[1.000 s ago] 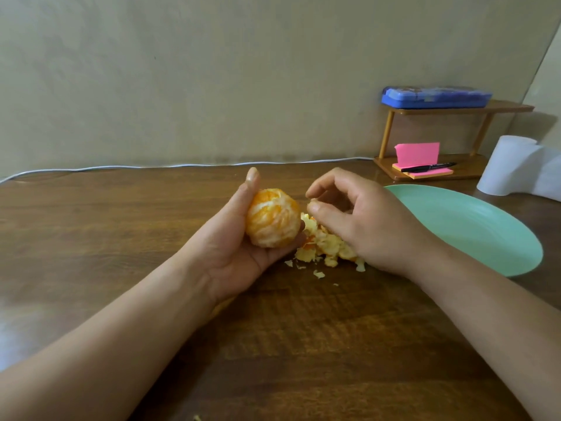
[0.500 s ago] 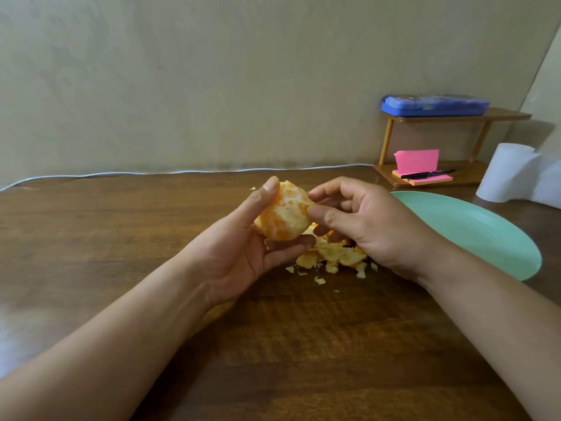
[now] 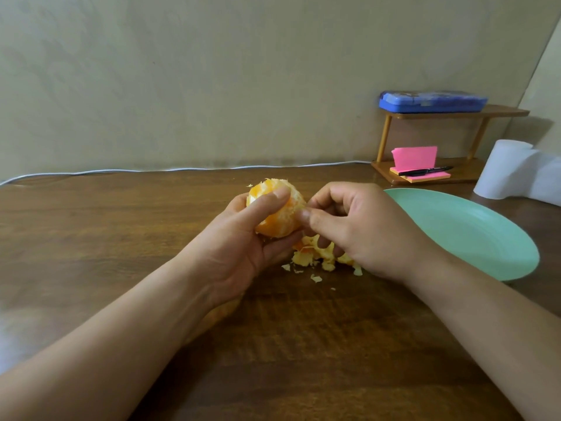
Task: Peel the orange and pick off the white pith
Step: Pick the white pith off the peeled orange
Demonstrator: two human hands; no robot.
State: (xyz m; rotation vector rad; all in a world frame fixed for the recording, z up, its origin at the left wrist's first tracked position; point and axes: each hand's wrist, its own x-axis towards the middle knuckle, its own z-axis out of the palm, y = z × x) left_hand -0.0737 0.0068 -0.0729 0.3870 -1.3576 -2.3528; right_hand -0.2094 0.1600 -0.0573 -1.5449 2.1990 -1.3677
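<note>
A peeled orange (image 3: 285,212) with patches of white pith sits in my left hand (image 3: 239,238), whose thumb lies across its front and fingers curl under it. My right hand (image 3: 361,226) is right beside it, thumb and forefinger pinched together against the orange's right side; whether they hold a bit of pith is too small to tell. A pile of peel and pith scraps (image 3: 318,256) lies on the wooden table (image 3: 121,238) just below both hands, partly hidden by the right hand.
A mint green plate (image 3: 473,232) sits to the right of my hands. Behind it stands a small wooden shelf (image 3: 449,113) with a blue case, pink sticky notes (image 3: 416,156) and a pen. A paper roll (image 3: 510,168) stands far right. A white cable runs along the wall.
My left hand lifted and turned the orange, its thumb now lying over the front. My right hand rose from the scrap pile to pinch at the orange's right side.
</note>
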